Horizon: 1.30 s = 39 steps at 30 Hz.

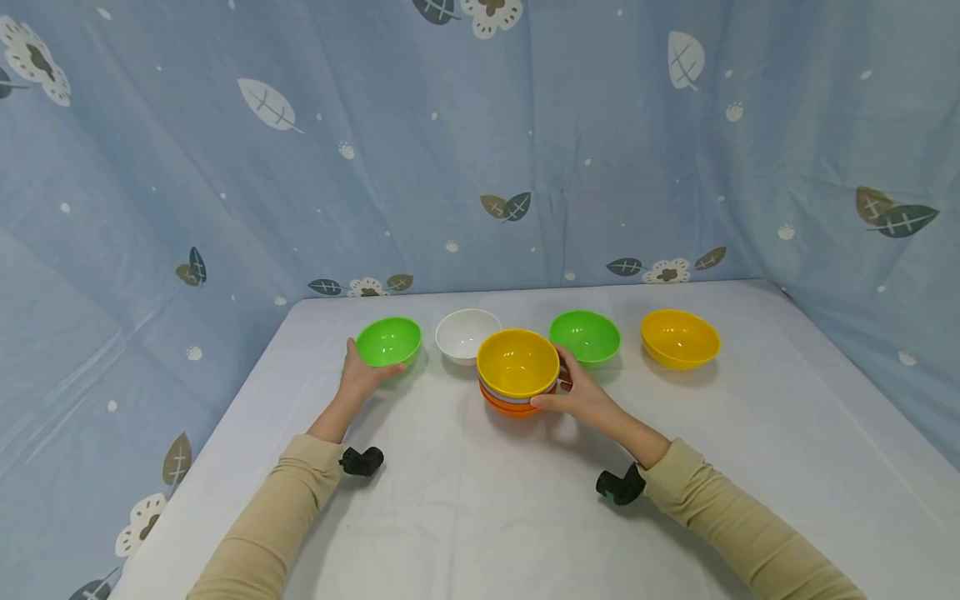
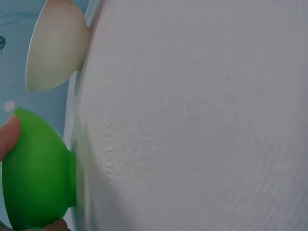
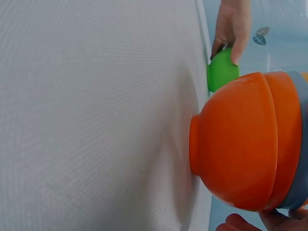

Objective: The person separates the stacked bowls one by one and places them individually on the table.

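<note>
At the left of the head view, my left hand [image 1: 360, 377] grips a green bowl [image 1: 388, 342], its thumb at the near rim and fingers round the left side. The left wrist view has that bowl [image 2: 38, 173] upright with its foot at the tabletop. In the middle, my right hand [image 1: 587, 398] holds a stack of nested bowls by the right side. A yellow bowl [image 1: 517, 364] tops the stack, over a greyish-purple bowl [image 3: 299, 144] and two orange ones. The lowest orange bowl [image 3: 236, 142] has its foot close to the cloth, a shadow beside it.
Behind the stack stand a white bowl [image 1: 467, 333] and a second green bowl [image 1: 585, 337]. Another yellow bowl [image 1: 679, 339] sits farther right. White cloth covers the table [image 1: 465, 517], and a blue patterned curtain [image 1: 420, 167] hangs along its back and sides.
</note>
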Each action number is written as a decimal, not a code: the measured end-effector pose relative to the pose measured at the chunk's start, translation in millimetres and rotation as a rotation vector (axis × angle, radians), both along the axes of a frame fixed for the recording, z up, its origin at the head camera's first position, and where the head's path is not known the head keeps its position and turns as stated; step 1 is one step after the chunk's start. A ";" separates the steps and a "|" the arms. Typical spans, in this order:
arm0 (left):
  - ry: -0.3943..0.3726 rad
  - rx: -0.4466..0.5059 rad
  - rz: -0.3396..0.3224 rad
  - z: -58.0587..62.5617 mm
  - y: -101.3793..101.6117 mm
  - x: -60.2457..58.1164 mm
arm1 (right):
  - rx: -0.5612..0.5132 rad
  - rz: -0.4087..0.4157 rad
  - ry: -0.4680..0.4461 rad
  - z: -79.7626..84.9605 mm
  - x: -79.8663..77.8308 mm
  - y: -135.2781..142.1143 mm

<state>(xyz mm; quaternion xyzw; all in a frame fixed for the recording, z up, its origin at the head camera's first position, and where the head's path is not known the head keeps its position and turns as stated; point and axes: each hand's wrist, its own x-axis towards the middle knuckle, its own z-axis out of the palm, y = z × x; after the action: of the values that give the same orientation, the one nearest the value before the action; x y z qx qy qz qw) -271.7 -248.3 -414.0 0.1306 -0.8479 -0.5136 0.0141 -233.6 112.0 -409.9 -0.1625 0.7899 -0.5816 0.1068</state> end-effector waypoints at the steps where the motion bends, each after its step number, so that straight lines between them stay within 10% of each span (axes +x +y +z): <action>1: 0.004 0.002 0.000 -0.1 0.1 -0.4 | 0.000 0.001 0.001 0.1 0.1 0.1; 26: 0.115 -0.002 0.030 0.7 -2.0 0.3 | 0.001 -0.001 -0.012 1.6 0.4 0.4; 39: 0.019 -0.034 -0.016 8.3 -10.5 15.2 | 0.000 -0.003 -0.011 1.8 0.5 -0.5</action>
<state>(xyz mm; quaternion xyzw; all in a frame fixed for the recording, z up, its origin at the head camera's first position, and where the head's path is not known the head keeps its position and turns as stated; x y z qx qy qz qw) -256.6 -258.7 -405.7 0.1188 -0.8573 -0.5006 0.0200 -233.1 111.5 -408.1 -0.1580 0.7896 -0.5826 0.1103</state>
